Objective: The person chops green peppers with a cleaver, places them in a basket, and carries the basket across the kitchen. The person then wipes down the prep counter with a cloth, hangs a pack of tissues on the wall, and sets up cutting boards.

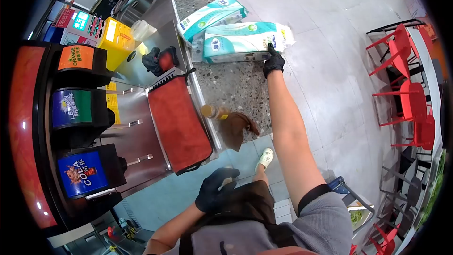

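While the right hand (273, 61) grips the near edge of the white and green tissue pack (238, 42) at its right end, thumb on top, the left hand (212, 191) hangs by the body, fingers loosely bent; whether it holds anything I cannot tell. Both wear black gloves. The pack lies on the speckled bench (236, 85) to the left of the right hand, its gripped end jutting past the edge. It looks light for its bulk, soft and squeezable, with a film that may slip; the crumpled wrapper just beyond the hand could tear, so a broad hold across the firm middle seems safer than that loose end. A second pack (212, 16) sits just beyond it and could drag along. Nearer the body than the right hand, a lidded jar (214, 112) stands out beside a brown cloth (236, 130), both easy to knock with a low sweep. Up ahead of the left hand lies a red pouch (179, 123), with the drink machine (89, 170) farther left; red chairs (408, 101) are well off to the right hand's right
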A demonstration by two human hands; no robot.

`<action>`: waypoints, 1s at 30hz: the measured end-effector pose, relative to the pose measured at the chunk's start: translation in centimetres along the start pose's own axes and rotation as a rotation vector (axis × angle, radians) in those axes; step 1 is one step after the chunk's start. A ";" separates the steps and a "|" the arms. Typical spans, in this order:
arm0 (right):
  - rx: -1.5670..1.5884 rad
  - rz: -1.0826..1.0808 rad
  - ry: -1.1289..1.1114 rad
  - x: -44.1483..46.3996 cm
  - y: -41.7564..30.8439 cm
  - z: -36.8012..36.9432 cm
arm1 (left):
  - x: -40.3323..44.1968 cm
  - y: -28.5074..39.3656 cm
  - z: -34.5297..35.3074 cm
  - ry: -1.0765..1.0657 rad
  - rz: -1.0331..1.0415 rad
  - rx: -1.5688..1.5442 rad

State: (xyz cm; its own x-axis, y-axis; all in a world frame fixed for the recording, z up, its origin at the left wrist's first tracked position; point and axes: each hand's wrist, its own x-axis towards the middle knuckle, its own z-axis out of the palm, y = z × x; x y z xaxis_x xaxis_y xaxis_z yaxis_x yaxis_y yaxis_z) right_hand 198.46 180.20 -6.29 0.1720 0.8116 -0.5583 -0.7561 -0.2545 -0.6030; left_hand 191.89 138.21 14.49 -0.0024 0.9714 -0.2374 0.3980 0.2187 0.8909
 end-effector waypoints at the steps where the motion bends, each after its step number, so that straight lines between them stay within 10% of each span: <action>1: 0.085 0.029 -0.020 0.3 0.2 0.0 | 0.1 0.1 0.1 -0.006 0.015 0.016; 14: 0.216 -0.248 -0.199 -11.5 -6.9 -5.9 | 2.9 4.2 1.9 -0.003 0.080 0.021; 21: 0.294 -0.171 -0.343 -19.2 -18.3 -15.0 | 12.9 5.5 1.2 0.578 0.318 -0.335; 24: 0.306 -0.147 -0.317 -22.9 -23.1 -17.6 | 16.3 5.1 -2.1 0.861 0.437 0.089; 30: 0.402 -0.143 -0.257 -29.0 -27.6 -22.4 | 15.6 13.3 -1.8 0.125 0.288 -0.324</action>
State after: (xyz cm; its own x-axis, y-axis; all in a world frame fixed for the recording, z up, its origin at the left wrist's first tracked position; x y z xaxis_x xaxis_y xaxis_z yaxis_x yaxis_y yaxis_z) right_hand 228.50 151.91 13.82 0.1686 0.9400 -0.2965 -0.9285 0.0505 -0.3680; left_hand 195.49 156.48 23.33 -0.0527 0.9963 0.0686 0.0908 -0.0636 0.9938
